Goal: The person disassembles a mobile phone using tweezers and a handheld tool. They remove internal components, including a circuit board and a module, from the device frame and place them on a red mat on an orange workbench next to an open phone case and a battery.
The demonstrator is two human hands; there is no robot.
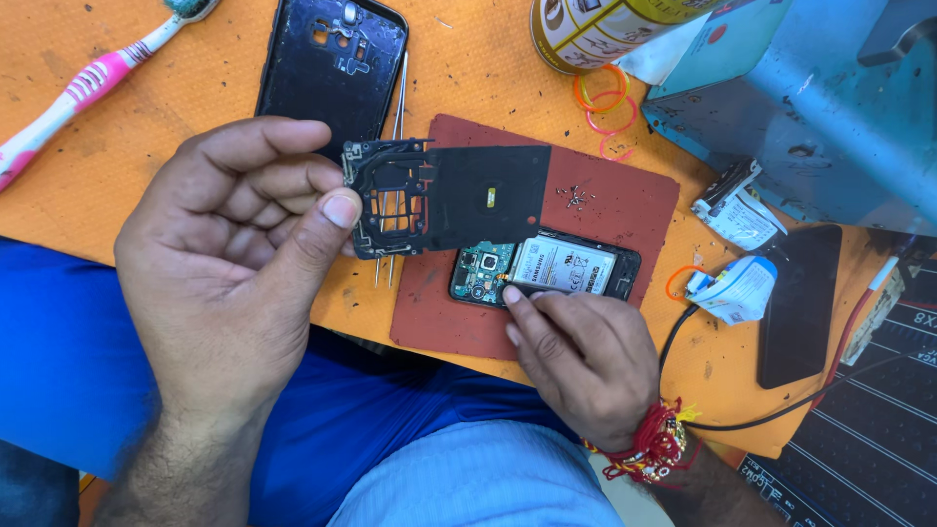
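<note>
My left hand (234, 254) pinches a black inner phone frame with a flat coil sheet (449, 195) and holds it lifted above the table. Under it an opened phone (547, 268) lies on a dark red mat (625, 210), its circuit board and white battery showing. My right hand (581, 356) rests on the phone's near edge, thumb and fingers steadying it. A red thread band is tied round that wrist. Several tiny screws (576, 198) lie on the mat beyond the phone.
A black back cover (332, 63) and metal tweezers (398, 107) lie on the orange table. A pink toothbrush (88, 83) lies at far left. A tin can (595, 29), rubber bands (605, 102), a blue metal stand (810, 107), a dark screen panel (800, 303) and cables stand to the right.
</note>
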